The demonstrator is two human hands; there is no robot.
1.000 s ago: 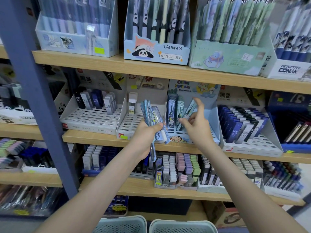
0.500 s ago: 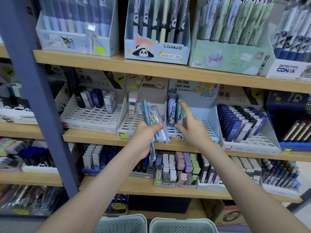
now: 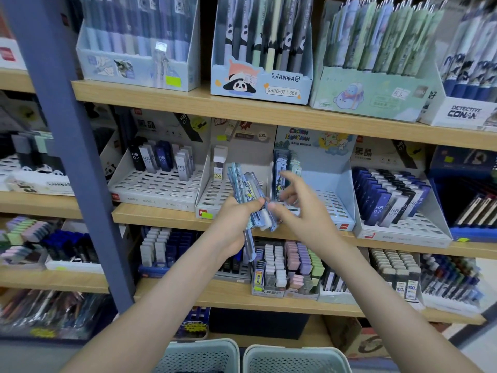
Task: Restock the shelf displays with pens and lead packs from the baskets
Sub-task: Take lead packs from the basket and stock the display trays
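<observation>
**Left hand** [image 3: 236, 222]: forearm reaches up from lower left, wrist raised to the middle shelf. Fingers and thumb are curled round a bundle of lead packs [image 3: 247, 187].

**Right hand** [image 3: 306, 214]: forearm reaches up from lower right. The hand is slack, fingers spread and motion-blurred, and holds nothing. The thumb tip lies just beside the bundle's lower end; contact cannot be told.

**Bundle of lead packs**: slim clear and blue packs, fanned, between the two hands. Long axes are near upright, upper ends tilted left and towards the shelf, lower ends towards the right thumb. One pack hangs straight down below the left palm. Print is too blurred to read.

**Display tray** [image 3: 330, 184], behind the right hand: pale blue, header reads "CRAYON SHINCHAN". A few packs [image 3: 281, 168] stand upright at its left side.

**White slotted tray** [image 3: 215, 195], behind the left hand: one upright pack [image 3: 218, 164] marked "100".

**Dark packs**, left of the left hand [image 3: 158, 160] and right of the right hand [image 3: 384, 195]: marked "HB 0.7".

**Pen box** [image 3: 269, 84], above the hands: panda artwork, "SH176-07 | 36".

**Pen box** [image 3: 462, 111], far above and right of the right hand: "DETECTIVE CONAN".

**Baskets**, below the forearms: two perforated, pale, side by side [image 3: 204, 356] [image 3: 295, 359].
</observation>
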